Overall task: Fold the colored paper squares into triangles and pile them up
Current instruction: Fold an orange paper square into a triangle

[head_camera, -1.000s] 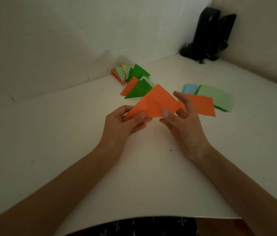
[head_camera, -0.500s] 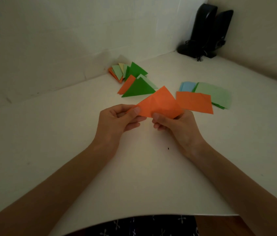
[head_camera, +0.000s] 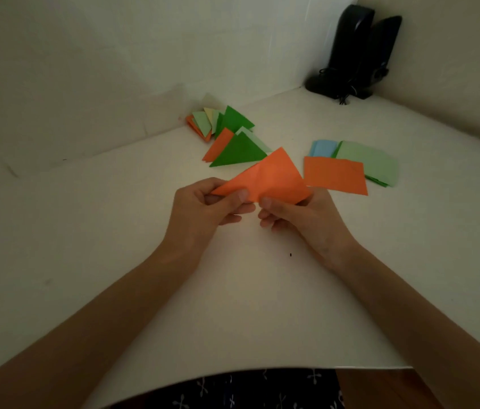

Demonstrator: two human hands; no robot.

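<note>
— Where is the sheet being worked on?

— The orange folded paper (head_camera: pixel 271 180) is over the middle of the bench (head_camera: pixel 100 237), held between both hands. It reads as a triangle, its point toward the far edge.

— How are the grips?

— The left hand (head_camera: pixel 203 208) has a closed grip on the paper's left corner, thumb on top and fingers curled underneath. The right hand (head_camera: pixel 300 219) pinches the lower edge near the right corner, thumb pressed on top, the other fingers curled below.

— Finished pieces?

— Beyond the hands, toward the far edge, a dark green triangle (head_camera: pixel 237 153) overlaps an orange triangle (head_camera: pixel 218 144) and a pale green one. Behind those, against the wall, sits a small pile of triangles (head_camera: pixel 203 124) in orange, pale green, yellow and dark green.

— And unfolded sheets?

— To the right of the held paper an orange square (head_camera: pixel 334 174) lies flat, overlapping pale green sheets (head_camera: pixel 368 160) and a blue sheet (head_camera: pixel 323 147). Two black speakers (head_camera: pixel 354 51) stand in the far right corner.
</note>
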